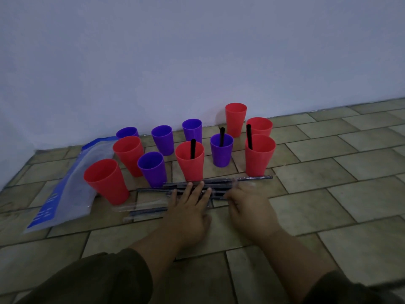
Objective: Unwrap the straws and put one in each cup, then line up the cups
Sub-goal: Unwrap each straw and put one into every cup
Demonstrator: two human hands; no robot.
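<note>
Several red and purple cups stand on the tiled floor near the wall. A black straw stands in each of three: a red cup (190,161), a purple cup (221,150) and a red cup (259,154). A pile of wrapped black straws (219,183) lies in front of the cups. My left hand (190,205) lies flat on the pile with fingers spread. My right hand (247,205) rests on the pile's right part with fingers curled down; it is blurred, so whether it pinches a straw is unclear.
A clear plastic bag with blue print (65,189) lies at the left beside a red cup (107,182). Loose clear wrappers (140,212) lie left of my left hand. A pale wall (197,62) rises right behind the cups. Bare tiles (350,172) stretch right.
</note>
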